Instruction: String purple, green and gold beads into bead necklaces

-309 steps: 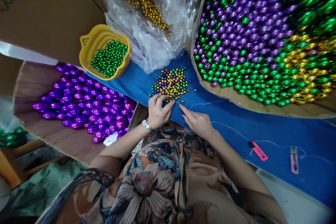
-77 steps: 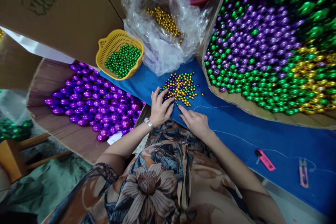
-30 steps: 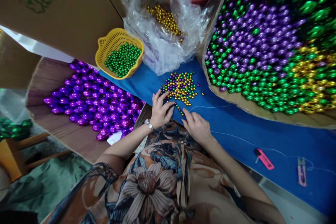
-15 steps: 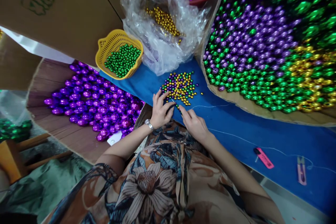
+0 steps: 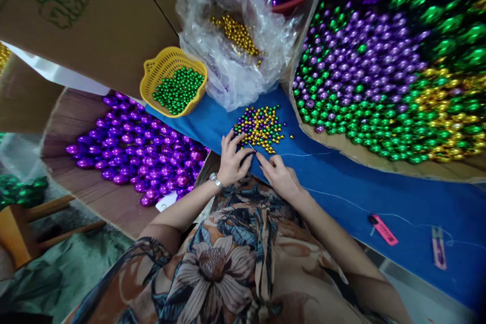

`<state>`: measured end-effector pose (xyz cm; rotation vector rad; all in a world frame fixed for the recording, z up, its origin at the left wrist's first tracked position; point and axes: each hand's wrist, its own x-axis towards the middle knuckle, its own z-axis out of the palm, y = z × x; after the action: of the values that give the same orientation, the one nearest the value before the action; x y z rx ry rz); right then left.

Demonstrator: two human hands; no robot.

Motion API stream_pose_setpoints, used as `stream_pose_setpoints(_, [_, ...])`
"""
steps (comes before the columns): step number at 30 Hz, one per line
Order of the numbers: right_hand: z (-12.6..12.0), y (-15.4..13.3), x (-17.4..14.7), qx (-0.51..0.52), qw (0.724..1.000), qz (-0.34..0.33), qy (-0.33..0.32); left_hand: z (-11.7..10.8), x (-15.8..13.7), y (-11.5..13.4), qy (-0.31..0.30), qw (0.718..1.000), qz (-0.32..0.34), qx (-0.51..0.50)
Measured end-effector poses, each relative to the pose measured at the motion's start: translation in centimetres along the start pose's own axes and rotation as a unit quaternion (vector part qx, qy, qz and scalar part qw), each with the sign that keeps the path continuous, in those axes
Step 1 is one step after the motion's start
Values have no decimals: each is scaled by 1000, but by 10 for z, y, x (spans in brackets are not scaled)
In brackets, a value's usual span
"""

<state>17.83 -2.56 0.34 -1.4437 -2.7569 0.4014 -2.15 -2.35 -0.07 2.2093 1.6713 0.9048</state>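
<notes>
A loose pile of small green, gold and purple beads [image 5: 261, 124] lies on the blue cloth [image 5: 315, 162]. My left hand [image 5: 232, 160], palm down with a wristwatch on its wrist, has its fingers spread at the near left edge of the pile. My right hand [image 5: 280, 176] pinches a thin needle [image 5: 250, 146] whose tip points towards the pile, close to my left fingertips. Whatever sits on the needle under the right fingers is hidden. A fine pale thread [image 5: 337, 196] trails to the right across the cloth.
A yellow basket [image 5: 146, 83] holds green beads. Behind the pile lies a clear plastic bag [image 5: 231, 83] with gold beads. Cardboard boxes of purple beads [image 5: 140, 147] and mixed beads [image 5: 364, 61] flank the cloth. A pink cutter [image 5: 383, 229] and thread snips [image 5: 439, 248] lie right.
My right fingers have slid forward and left along the needle, covering the small beads that showed there. My left hand has barely moved.
</notes>
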Motion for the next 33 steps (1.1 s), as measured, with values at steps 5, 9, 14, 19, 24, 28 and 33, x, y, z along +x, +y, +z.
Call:
stream_pose_setpoints(5, [3,6,-10,24,995,-12,92,1,5,-2,6,999,-29,15])
stream_pose_setpoints(9, [3,8,-14,15,994,-4,113,3,7,-4,-7,999,-31,21])
stream_pose_setpoints(14, [1,9,-16,24,994,-8,107,6,7,-6,-4,999,-25,30])
stream_pose_setpoints(19, [2,10,-18,17,995,-6,99,7,6,-5,5,999,-23,30])
stream_pose_setpoints(24, [6,10,-19,4,993,-12,114,6,6,-5,-11,999,-39,26])
stream_pose_setpoints(28, [5,10,-19,-2,993,-10,114,7,5,-6,-5,999,-35,35])
stream_pose_setpoints(33, [4,9,-17,-3,995,-6,96,8,5,-5,9,999,-19,38])
